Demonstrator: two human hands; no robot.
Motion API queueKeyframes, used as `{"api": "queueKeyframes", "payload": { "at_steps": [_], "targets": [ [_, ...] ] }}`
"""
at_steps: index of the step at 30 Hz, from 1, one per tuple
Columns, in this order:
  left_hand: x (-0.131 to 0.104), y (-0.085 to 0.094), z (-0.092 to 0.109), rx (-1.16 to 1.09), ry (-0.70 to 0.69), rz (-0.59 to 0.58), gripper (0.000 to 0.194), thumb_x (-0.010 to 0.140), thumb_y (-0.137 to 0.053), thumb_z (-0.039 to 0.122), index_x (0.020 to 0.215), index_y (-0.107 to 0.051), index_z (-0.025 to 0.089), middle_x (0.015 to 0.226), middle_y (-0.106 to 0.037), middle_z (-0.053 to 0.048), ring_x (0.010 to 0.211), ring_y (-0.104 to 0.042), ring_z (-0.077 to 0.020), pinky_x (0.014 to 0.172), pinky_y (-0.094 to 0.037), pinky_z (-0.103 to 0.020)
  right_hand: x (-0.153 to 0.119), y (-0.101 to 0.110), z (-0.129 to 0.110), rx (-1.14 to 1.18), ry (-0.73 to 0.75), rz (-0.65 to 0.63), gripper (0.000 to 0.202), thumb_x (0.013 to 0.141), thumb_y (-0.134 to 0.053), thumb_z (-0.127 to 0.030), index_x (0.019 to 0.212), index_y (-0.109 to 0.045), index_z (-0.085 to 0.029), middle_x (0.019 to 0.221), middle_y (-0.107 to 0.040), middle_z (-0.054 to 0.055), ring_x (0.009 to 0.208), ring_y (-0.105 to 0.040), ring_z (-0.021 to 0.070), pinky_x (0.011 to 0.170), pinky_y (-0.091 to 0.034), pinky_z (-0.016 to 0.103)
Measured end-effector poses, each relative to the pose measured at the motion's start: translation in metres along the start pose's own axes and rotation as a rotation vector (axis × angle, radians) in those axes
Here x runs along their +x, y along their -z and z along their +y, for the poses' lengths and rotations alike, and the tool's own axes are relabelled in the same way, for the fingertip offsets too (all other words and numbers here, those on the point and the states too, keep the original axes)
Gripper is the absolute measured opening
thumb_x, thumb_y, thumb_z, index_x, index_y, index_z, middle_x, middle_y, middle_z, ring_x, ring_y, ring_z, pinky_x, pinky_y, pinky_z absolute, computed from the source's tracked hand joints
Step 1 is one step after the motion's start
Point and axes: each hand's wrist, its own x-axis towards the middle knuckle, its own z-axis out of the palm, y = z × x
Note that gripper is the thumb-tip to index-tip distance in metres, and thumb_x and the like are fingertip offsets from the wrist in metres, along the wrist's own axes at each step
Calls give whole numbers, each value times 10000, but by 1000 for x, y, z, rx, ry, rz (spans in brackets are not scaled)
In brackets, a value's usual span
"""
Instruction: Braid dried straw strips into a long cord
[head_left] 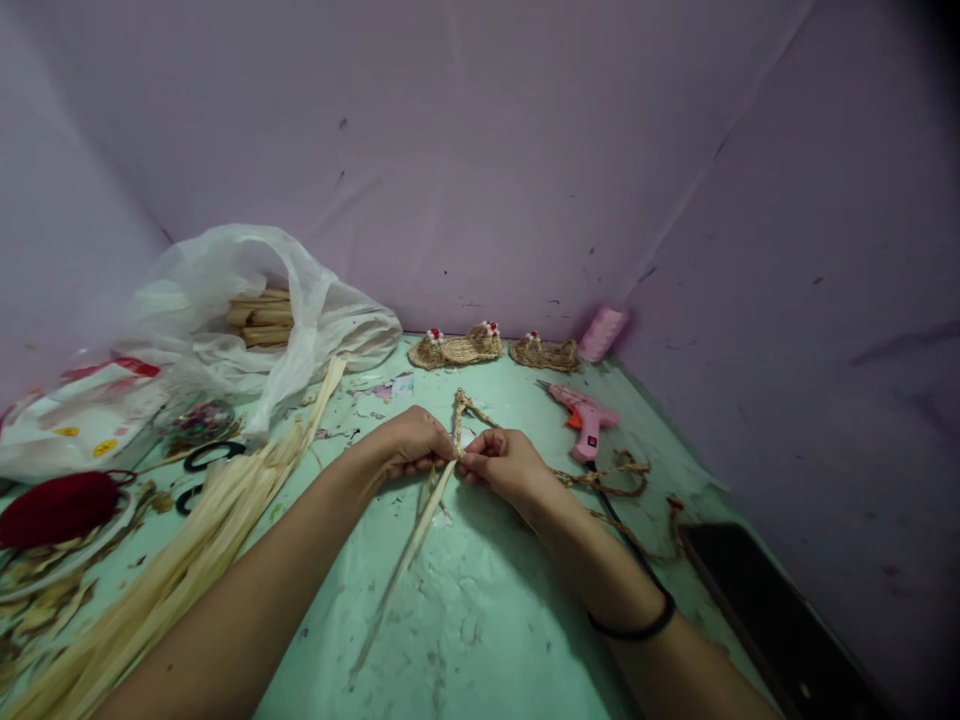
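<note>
Over the middle of the green table, my left hand (422, 441) and my right hand (501, 462) pinch a braid of dried plant fibre (460, 412) between them, fingertips almost touching. The finished braid rises above my hands and bends away to the right, where more of its length (626, 478) lies looped beyond my right hand. A loose pale strip (409, 555) hangs down from the pinch toward me. On the left, beside my left forearm, lies a long bundle of pale dried strips (225, 510).
Woven slippers (465, 350) with red and white beads stand by the wall, near a pink spool (602, 333). To the right are a pink glue gun (583, 415) and a dark phone (772, 610). A plastic bag (315, 310), black-handled scissors (214, 455) and red yarn (60, 508) lie left.
</note>
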Motion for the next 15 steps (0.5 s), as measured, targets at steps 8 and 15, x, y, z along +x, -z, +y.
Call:
{"api": "queueKeyframes", "payload": {
  "at_steps": [8, 15],
  "targets": [
    [-7, -6, 10, 6, 14, 43, 126, 526, -548, 237, 465, -475, 154, 268, -331, 51, 257, -260, -64, 295, -195, -204, -9, -1, -8, 128, -72, 34, 136, 642, -558, -59, 526, -518, -119, 390, -527, -28, 325, -390, 27, 339, -241, 143],
    [1, -7, 1, -117, -36, 7, 118, 523, -559, 253, 549, -534, 141, 306, -343, 62, 273, -232, -46, 306, -144, -194, -11, 4, -7, 246, -102, -16, 129, 686, -537, -51, 566, -530, -97, 416, -542, -4, 329, -415, 31, 323, -285, 121]
  ]
}}
